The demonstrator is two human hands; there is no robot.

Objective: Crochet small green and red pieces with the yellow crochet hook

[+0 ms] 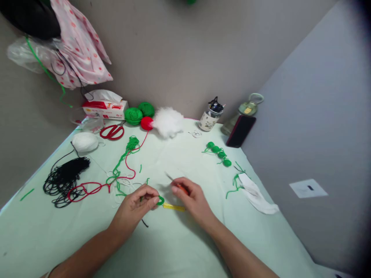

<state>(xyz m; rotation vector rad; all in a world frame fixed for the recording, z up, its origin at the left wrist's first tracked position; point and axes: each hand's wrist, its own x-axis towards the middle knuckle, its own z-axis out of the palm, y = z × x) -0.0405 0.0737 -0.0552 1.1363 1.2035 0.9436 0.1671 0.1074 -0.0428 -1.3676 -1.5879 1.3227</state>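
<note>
My left hand (138, 204) is closed, pinching a small green crocheted piece (160, 200) just above the pale green tablecloth (179, 239). My right hand (189, 197) is closed round a crochet hook (174, 180) with an orange handle; its metal tip points up and left. A yellow hook (174, 207) lies on the cloth between the two hands. Green yarn (124, 158) trails from the left hand toward the back left.
Tangled red yarn (87, 190), black yarn (64, 178), white yarn ball (84, 142), red scissors (112, 132), green and red yarn balls (139, 112), white stuffing (168, 122), tissue box (104, 108). At right: green crocheted rounds (219, 152), jar (210, 116), phone (240, 130), white cloth (257, 195).
</note>
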